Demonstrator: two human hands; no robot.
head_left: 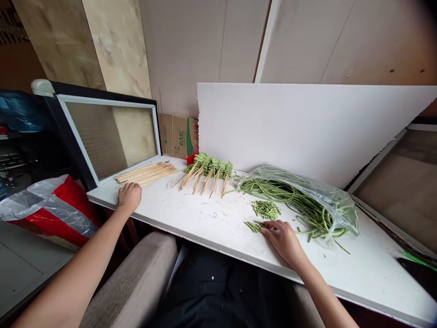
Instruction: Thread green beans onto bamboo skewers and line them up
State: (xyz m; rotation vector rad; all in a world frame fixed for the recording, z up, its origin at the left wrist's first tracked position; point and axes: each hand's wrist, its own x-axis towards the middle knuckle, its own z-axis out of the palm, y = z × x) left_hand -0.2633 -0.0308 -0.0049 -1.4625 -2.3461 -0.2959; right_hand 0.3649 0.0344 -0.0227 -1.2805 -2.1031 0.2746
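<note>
My left hand (129,196) rests on the white board (205,218) at its left end, fingers curled at the near ends of a bundle of bare bamboo skewers (146,173). My right hand (283,238) lies palm down, its fingertips on a small bunch of cut green bean pieces (254,225). Just behind is a second heap of cut pieces (266,209). A clear plastic bag (321,200) of long green beans lies to the right of that hand. Several finished bean skewers (208,171) are stacked at the back.
A tall white panel (307,127) stands behind the board. A glass-lidded freezer (109,132) is at the left, a cardboard box (177,134) behind it. A red and clear plastic bag (51,205) lies at the lower left. A grey cushioned seat edge (136,282) is below the board.
</note>
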